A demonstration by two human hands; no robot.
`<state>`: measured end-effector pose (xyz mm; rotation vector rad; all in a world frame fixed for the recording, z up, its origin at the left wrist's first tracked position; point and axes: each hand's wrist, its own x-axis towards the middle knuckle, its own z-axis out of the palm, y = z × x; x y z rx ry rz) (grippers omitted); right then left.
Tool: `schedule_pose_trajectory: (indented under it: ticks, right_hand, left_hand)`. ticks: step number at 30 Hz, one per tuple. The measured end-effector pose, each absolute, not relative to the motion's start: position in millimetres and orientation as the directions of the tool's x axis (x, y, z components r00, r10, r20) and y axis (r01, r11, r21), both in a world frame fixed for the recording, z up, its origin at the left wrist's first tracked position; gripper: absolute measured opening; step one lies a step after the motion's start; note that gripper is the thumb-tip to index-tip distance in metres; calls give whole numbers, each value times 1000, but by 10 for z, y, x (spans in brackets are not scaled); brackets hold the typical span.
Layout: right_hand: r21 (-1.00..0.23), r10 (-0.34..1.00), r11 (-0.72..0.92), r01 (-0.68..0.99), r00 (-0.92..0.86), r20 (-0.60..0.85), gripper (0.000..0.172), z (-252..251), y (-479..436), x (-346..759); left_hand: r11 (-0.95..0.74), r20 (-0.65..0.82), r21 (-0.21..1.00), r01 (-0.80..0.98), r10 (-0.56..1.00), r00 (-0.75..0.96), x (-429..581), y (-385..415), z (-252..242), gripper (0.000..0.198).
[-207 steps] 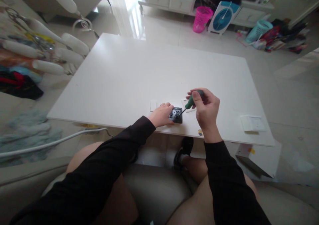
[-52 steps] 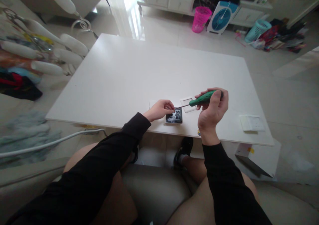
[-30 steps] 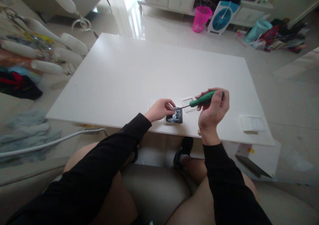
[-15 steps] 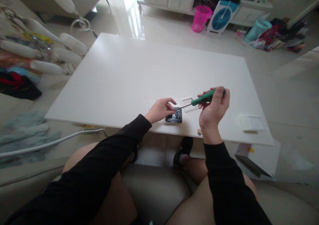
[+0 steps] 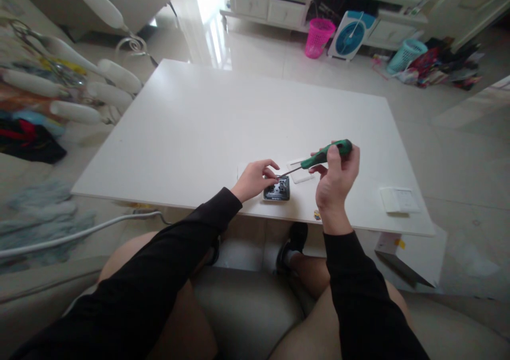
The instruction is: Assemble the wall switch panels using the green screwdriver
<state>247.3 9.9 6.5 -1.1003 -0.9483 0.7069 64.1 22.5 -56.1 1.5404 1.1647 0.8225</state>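
Note:
My right hand [image 5: 338, 182] grips the green handle of a screwdriver [image 5: 324, 155], its thin shaft slanting down to the left. The screwdriver's tip meets the fingertips of my left hand [image 5: 255, 179], whose thumb and a finger pinch together there. Whatever small thing sits in that pinch is hidden. Just under the tip lies a black-backed square wall switch or socket [image 5: 276, 190] with a light rim, near the table's front edge. A white square frame [image 5: 302, 175] lies flat behind it, partly under the shaft and my right fingers.
The white table [image 5: 207, 121] spreads in front of me. Toward its right edge lie white square plates [image 5: 399, 199]. A small cartoon sticker [image 5: 317, 215] is at the front edge. Beyond, on the floor, stand a pink basket [image 5: 319, 37] and a blue-and-white fan [image 5: 350, 35].
My right hand has shifted slightly left, and the screwdriver handle has turned in its grip. The left hand keeps its pinch at the tip. The whole view has moved a little.

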Motion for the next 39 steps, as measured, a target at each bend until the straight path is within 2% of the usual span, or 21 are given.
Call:
schedule_pose_trajectory:
  ticks: [4, 15, 30, 34, 37, 39]
  right_hand:
    - [-949, 853, 316, -8, 440, 281, 39, 76, 88, 2458]
    - [-948, 862, 315, -41, 431, 268, 43, 103, 84, 2426]
    - [-942, 854, 334, -9, 426, 299, 39, 105, 58, 2398]
    - [-938, 850, 347, -2, 422, 314, 38, 100, 57, 2398]
    - [-936, 850, 351, -5, 420, 317, 38, 97, 59, 2397]
    - [-934, 850, 357, -8, 419, 321, 38, 97, 60, 2395]
  left_hand:
    - [-29, -57, 964, 266, 949, 311, 643, 222, -543, 28]
    - [-45, -47, 964, 262, 940, 337, 650, 233, -560, 29]
    - [-90, -39, 947, 308, 921, 388, 651, 233, -584, 31]
    - [-178, -8, 900, 397, 906, 424, 590, 255, -569, 45]
    - [-287, 17, 806, 518, 886, 464, 515, 274, -594, 68]
    - [-311, -23, 736, 602, 877, 480, 474, 280, -635, 85]
